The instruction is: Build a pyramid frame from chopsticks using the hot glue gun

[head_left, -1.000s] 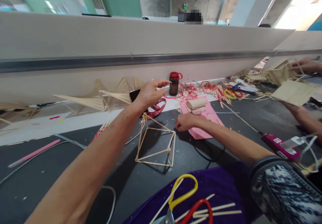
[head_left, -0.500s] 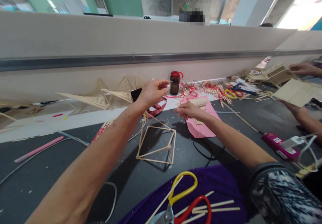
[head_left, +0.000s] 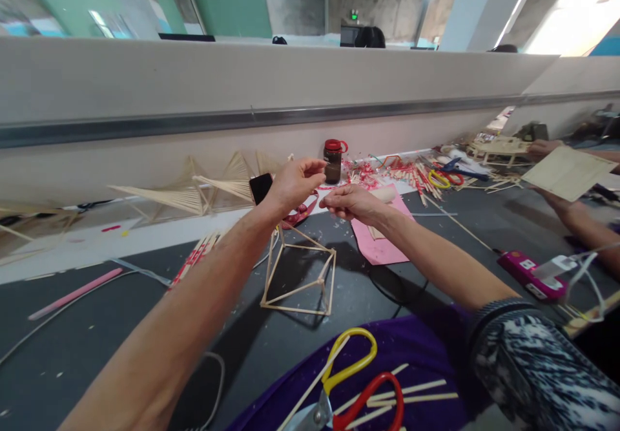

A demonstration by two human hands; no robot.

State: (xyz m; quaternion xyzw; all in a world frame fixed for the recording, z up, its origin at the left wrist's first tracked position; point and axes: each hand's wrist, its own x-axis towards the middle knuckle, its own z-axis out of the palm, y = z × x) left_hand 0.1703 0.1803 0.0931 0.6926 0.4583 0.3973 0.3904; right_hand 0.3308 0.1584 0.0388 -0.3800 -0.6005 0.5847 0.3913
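Left hand (head_left: 293, 182): raised over the table (head_left: 72, 366), fingers bent, thumb near forefinger with a narrow gap; cannot tell whether something thin lies between.

Right hand (head_left: 356, 203): just beside the left, slightly lower in view, fingertips drawn together; cannot tell whether the pinch bears anything small.

Frame (head_left: 295, 293): one, of thin sticks joined at the corners; stands on the table, between the forearms, nearer the wearer than the hands. Neither hand grasps it. Its far top corner lies close to the left wrist in view; contact unclear.

Beyond the hands: phone (head_left: 261, 188), ribbon (head_left: 301, 216), bottle (head_left: 332, 165).

Right of the frame: pink sheet (head_left: 387, 250), partly under the right forearm in view.

Near edge: purple cloth (head_left: 416, 340), bearing scissors (head_left: 321, 413) and loose sticks (head_left: 411, 391).

Far right: a co-worker's hand (head_left: 547, 150) beside a panel (head_left: 569, 171).

Handling notes, by judgement: fingertip work between the two hands seems to be the step; a light pinch should suit best. Wrists are better carried high, since a sleeve or forearm could knock the frame's slender corners. Steady elbows would help.
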